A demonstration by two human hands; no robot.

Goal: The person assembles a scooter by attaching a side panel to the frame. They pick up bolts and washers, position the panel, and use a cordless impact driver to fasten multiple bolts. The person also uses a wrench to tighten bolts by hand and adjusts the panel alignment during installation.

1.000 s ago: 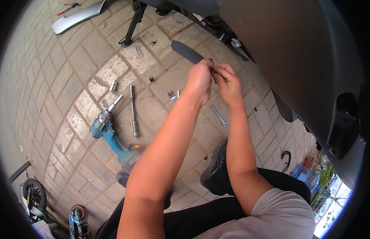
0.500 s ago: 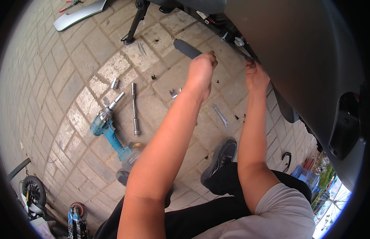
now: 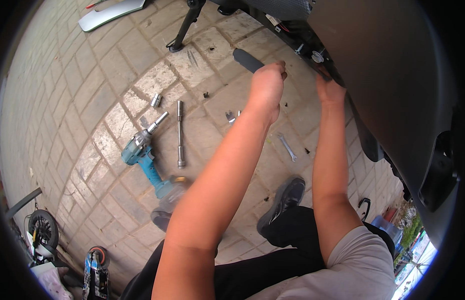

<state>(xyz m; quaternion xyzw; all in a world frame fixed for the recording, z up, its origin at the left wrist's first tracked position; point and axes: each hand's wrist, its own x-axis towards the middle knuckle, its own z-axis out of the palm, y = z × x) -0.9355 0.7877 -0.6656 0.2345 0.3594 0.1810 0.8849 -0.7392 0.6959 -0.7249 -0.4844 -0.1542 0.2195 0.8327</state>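
Note:
My left hand [image 3: 268,86] is closed, its fingers curled round one end of a dark grey, flat, round-ended piece [image 3: 246,60]. The free end points away to the far left, above the paving. On the right, my right hand [image 3: 332,92] reaches up to the lower edge of a large dark body panel [image 3: 387,75], which belongs to a vehicle. Its fingers go behind that edge and are mostly hidden. Close to this hand, a bolt [image 3: 299,49] and a pale round fitting [image 3: 317,57] show on the vehicle's underside.
On the paving lie a teal cordless impact wrench [image 3: 145,159], a long socket bar [image 3: 180,134], a loose socket [image 3: 156,100], an open-ended spanner [image 3: 287,147] and small dark fasteners [image 3: 206,95]. A stand leg [image 3: 185,26] and silver panel [image 3: 111,15] are farther off.
The whole scene has shifted rightward in the picture. My right hand has gone farther behind the panel's edge, hiding its fingers more. My left hand keeps its hold on the grey piece.

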